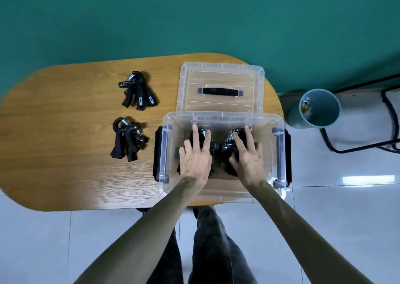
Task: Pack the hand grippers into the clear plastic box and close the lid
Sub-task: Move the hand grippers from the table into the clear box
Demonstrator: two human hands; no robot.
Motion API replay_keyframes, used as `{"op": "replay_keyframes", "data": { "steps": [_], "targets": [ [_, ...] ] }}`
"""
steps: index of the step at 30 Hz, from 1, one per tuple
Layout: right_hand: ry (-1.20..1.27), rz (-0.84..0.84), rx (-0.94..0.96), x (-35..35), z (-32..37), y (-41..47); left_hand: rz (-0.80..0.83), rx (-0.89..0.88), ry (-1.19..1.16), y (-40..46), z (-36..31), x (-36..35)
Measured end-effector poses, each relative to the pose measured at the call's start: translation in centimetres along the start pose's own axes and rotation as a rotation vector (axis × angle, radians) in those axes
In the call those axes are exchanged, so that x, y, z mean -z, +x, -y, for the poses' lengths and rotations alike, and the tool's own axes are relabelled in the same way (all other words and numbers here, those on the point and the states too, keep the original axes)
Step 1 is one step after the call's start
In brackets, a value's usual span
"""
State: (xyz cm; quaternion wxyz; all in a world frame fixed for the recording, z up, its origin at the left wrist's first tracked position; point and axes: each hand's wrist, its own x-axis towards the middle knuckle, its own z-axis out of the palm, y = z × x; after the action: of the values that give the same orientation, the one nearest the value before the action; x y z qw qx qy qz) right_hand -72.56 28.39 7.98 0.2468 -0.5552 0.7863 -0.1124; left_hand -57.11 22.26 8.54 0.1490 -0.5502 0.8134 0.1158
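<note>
black hand grippers (pixel 135 90), clear box (pixel 223 119) (black latches), woodgrain table (pixel 65 132)

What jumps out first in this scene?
Two bare hands, left hand and right hand, press black hand grippers down inside the clear plastic box. Its lid lies just behind, and two more gripper piles wait on the wooden table to the left.

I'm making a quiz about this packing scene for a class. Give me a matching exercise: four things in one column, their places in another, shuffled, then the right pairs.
Things:
1. lid
2. left hand
3. blue bin
4. loose hand grippers

Places:
A. on the floor right of the table
B. on the table left of the clear plastic box
C. lying flat behind the box
D. inside the box, on a hand gripper

Pairs: 1-C, 2-D, 3-A, 4-B
</note>
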Motion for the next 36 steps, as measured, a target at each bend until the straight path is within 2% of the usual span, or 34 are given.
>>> {"op": "replay_keyframes", "data": {
  "steps": [5, 11, 16, 23, 29, 33, 36],
  "targets": [
    [-0.051, 0.010, 0.003, -0.4, 0.3, 0.0, -0.017, 0.006, -0.052, -0.1, 0.1, -0.1],
    [-0.148, -0.068, -0.114, 0.0, 2.0, 0.1, -0.084, -0.002, -0.109, -1.1, 1.5, 0.2],
    [-0.095, -0.205, -0.053, 2.4, 5.9, 0.0, -0.094, -0.087, -0.163, -1.7, 3.4, 3.4],
    [-0.137, -0.289, 0.079, 3.9, 12.7, 2.2, -0.260, -0.154, -0.215, -1.7, 8.8, 6.8],
    [-0.179, -0.237, 0.137, 2.6, 19.5, 4.1, -0.220, 0.008, -0.225, -0.9, 16.0, 7.8],
    [-0.260, -0.165, 0.123, 0.9, 22.6, 5.0, -0.096, 0.135, -0.240, -1.0, 20.7, 7.3],
    [-0.303, -0.094, 0.119, -0.4, 24.3, 5.8, -0.017, 0.137, -0.233, -1.5, 24.2, 6.3]
  ]
}}
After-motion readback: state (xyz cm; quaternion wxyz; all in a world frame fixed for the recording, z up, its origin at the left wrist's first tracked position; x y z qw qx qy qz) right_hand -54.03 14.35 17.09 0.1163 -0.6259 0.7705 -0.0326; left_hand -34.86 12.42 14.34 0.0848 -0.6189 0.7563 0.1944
